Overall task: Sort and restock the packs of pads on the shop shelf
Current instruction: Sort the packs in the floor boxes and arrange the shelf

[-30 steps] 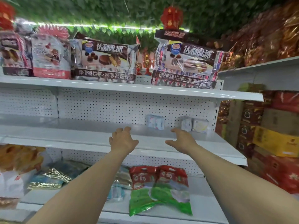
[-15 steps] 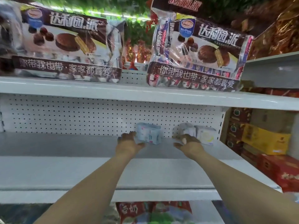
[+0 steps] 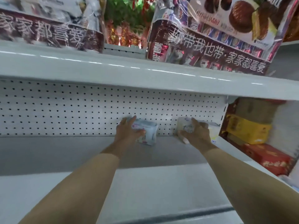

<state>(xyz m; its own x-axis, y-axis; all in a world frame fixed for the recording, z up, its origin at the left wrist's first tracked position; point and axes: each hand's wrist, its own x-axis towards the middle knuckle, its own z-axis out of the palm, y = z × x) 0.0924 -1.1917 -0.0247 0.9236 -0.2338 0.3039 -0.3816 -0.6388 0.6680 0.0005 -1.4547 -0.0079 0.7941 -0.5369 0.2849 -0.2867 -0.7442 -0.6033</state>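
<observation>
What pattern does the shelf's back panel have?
White back panel with regular rows of small dark holes; the head view shows it.

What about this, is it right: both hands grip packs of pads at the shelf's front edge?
Wrong place. The left hand grips the left pack, the right hand the right pack, at the back of the shelf by the pegboard, as the head view shows.
</observation>
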